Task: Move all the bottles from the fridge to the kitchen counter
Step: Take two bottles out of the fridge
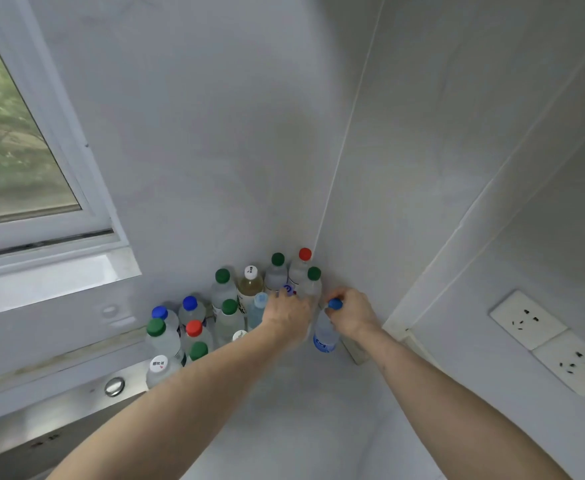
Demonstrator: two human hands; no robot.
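Several plastic bottles with green, blue, red and white caps stand crowded in the far corner of the pale counter (305,403). My right hand (351,315) grips the neck of a clear blue-capped bottle (325,336) with a blue label, at the right edge of the group. My left hand (289,315) reaches among the bottles and wraps around a bottle with a blue mark (288,289), just below a green-capped bottle (312,284); most of that bottle is hidden by the hand. The fridge is out of view.
Walls close the corner behind the bottles. A window (14,140) with a white sill is at the left. A steel sink rim with a round button (114,386) lies at the lower left. Two wall sockets (547,337) sit on the right wall.
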